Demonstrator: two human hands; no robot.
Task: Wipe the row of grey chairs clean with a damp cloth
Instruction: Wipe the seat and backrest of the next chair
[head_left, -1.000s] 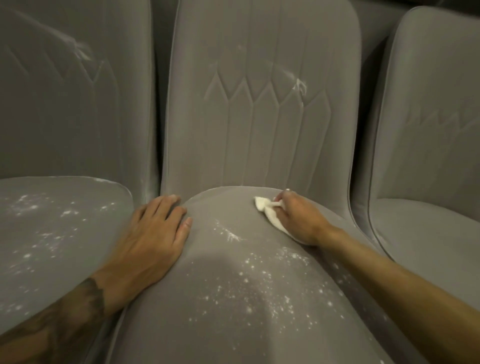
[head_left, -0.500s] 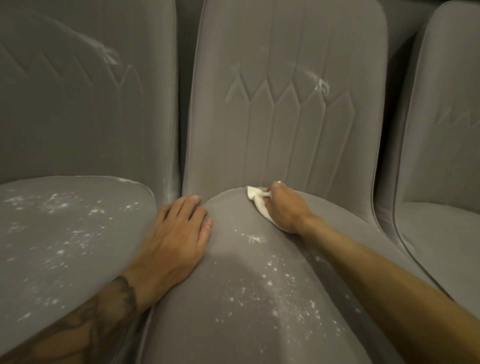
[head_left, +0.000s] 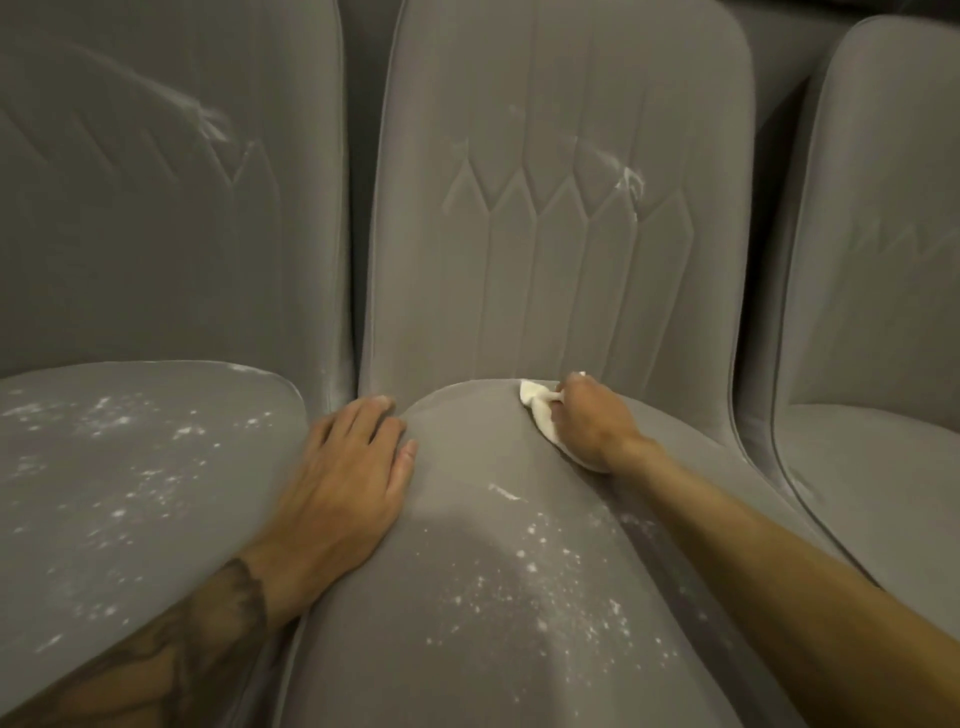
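Grey fabric middle chair (head_left: 561, 613) is mid-wipe: right hand (head_left: 589, 423) is closed around the white cloth (head_left: 540, 410), pressed at the back edge of the seat near the backrest. Left hand (head_left: 345, 478) lies flat and open on the seat's left edge, holding nothing. Back part of the seat looks clear; white specks (head_left: 545, 587) remain across its front half, a smear on the backrest, and the left chair (head_left: 119, 467) is speckled and untouched; right chair (head_left: 872, 467) looks clean. Compared with a second ago, the cloth sits slightly further back and the left hand has slid toward the seat's back-left corner.
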